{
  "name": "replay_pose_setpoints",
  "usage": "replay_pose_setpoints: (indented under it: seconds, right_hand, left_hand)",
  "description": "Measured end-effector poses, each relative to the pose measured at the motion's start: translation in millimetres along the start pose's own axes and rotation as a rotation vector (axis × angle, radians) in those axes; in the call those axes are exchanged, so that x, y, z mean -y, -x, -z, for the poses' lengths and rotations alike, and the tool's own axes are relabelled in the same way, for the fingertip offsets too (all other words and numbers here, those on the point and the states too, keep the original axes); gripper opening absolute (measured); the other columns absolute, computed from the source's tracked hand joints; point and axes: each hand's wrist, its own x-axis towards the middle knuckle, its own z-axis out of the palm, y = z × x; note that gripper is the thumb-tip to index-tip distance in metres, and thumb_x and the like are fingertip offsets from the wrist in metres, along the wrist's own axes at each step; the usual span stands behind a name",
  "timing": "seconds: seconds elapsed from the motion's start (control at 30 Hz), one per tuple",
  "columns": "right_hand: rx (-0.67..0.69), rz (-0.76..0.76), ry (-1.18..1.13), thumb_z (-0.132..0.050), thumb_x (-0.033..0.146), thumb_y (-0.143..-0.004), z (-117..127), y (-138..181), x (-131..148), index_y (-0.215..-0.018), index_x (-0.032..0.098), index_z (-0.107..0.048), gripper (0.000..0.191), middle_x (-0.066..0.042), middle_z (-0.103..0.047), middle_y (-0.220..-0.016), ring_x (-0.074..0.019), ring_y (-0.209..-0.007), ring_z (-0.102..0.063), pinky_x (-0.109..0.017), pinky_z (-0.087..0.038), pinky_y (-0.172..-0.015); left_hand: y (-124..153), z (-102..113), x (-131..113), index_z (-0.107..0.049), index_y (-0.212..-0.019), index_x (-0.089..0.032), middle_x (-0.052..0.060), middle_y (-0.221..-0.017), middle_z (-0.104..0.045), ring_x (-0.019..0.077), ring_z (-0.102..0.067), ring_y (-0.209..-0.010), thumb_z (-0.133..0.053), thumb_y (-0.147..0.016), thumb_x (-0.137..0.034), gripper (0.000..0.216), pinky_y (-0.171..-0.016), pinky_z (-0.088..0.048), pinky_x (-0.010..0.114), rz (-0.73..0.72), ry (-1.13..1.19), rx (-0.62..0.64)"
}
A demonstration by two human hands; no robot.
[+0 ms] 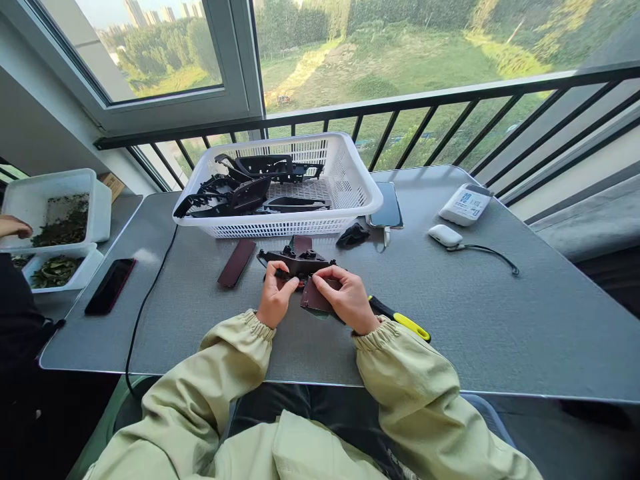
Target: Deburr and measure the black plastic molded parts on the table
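Observation:
My left hand (274, 295) and my right hand (349, 299) work close together over the grey table (500, 327). The left grips a black moulded plastic part (296, 262), probably car interior trim. The right pinches a dark maroon panel (315, 298) against that part's near side. A similar maroon strip (237, 263) lies to the left. A utility knife with a yellow and black handle (400, 323) sits just beyond my right wrist. A white plastic basket (280, 227) ahead holds several black trim pieces (227, 197).
Another person's hand (15, 227) rests on a white tub of dried leaves at the left, beside a second tub. A black phone, a second phone, a black cable, white earbuds case, white device and small black object lie around. A railing and window stand beyond.

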Motion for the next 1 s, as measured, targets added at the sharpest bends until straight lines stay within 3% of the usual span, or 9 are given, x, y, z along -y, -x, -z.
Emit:
replay_pose_setpoints:
  seconds: [0.27,0.7,1.0]
  right_hand:
    - [0.036,0.012,0.01,-0.06,0.038,-0.072,-4.1,1.2,0.5,-0.07,0.017,-0.066,0.022,-0.004,-0.068,-0.067,-0.0156,-0.059,-0.058,-0.026,-0.046,-0.057]
    - [0.036,0.027,0.019,-0.059,0.038,-0.073,-4.9,2.3,-0.1,-0.071,0.018,-0.067,0.022,-0.004,-0.069,-0.069,-0.0163,-0.062,-0.06,-0.026,-0.047,-0.057]
    - [-0.032,-0.012,0.111,-0.057,0.04,-0.073,4.0,-4.4,-3.6,-0.07,0.018,-0.064,0.024,-0.004,-0.069,-0.069,-0.0172,-0.062,-0.059,-0.029,-0.044,-0.061]
  left_hand:
    - [3.0,-0.6,2.4,-0.039,-0.083,-0.023,-0.006,-0.072,-0.044,0.0089,-0.045,-0.062,-0.062,-0.071,-0.023,0.026,-0.059,-0.04,0.021,-0.075,-0.113,-0.024]
    - [0.9,-3.5,1.3,-0.035,-0.084,-0.023,-0.008,-0.072,-0.048,0.0069,-0.051,-0.057,-0.074,-0.067,-0.029,0.043,-0.058,-0.045,0.02,-0.072,-0.059,-0.087]
    - [-4.7,-3.0,3.3,-0.04,-0.11,-0.025,0.0,-0.094,-0.058,0.0099,-0.061,-0.066,-0.07,-0.067,-0.023,0.053,-0.065,-0.055,0.026,-0.047,-0.025,-0.218]
